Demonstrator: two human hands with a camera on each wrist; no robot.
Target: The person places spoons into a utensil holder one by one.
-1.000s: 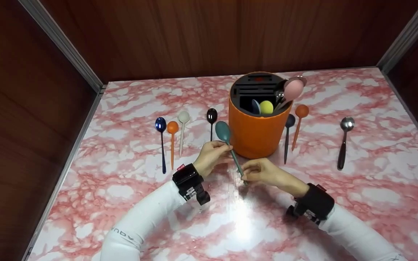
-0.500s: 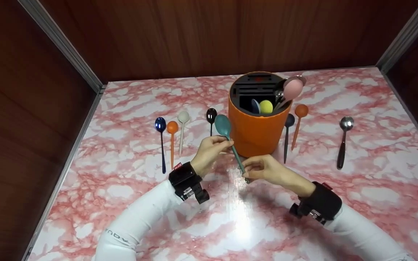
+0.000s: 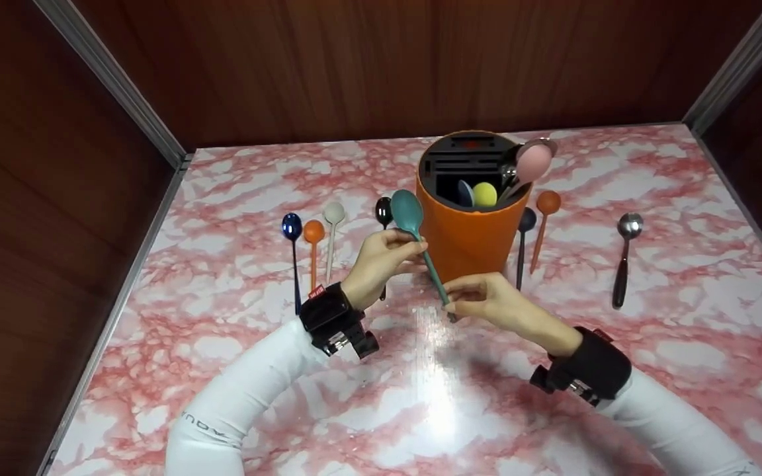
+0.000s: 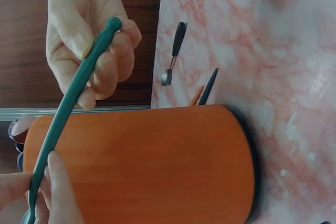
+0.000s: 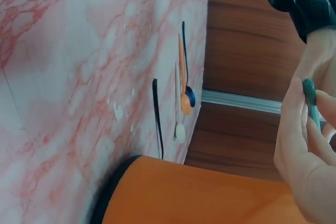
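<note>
A teal spoon (image 3: 407, 213) is held up at a tilt in front of the orange utensil holder (image 3: 470, 244), bowl end up and to the left. My left hand (image 3: 381, 261) pinches its handle just below the bowl. Near the handle's lower end, my right hand (image 3: 497, 303) pinches it between thumb and fingers. The left wrist view shows the teal handle (image 4: 73, 95) running between both hands. In the right wrist view only the handle's tip (image 5: 310, 95) shows among the fingers. Inside the holder stand a yellow spoon (image 3: 485, 194), a pink spoon (image 3: 533, 163) and others.
Left of the holder lie a blue spoon (image 3: 292, 227), an orange spoon (image 3: 313, 231), a pale spoon (image 3: 334, 213) and a partly covered black spoon (image 3: 383, 210). To its right lie a dark spoon (image 3: 526, 220), another orange spoon (image 3: 548, 202) and a black-handled metal spoon (image 3: 630, 226).
Both hands have risen together with the teal spoon, away from me in the head view. Its bowl now overlaps the black spoon's bowl. The grip looks the same, and the holder has stayed put.
</note>
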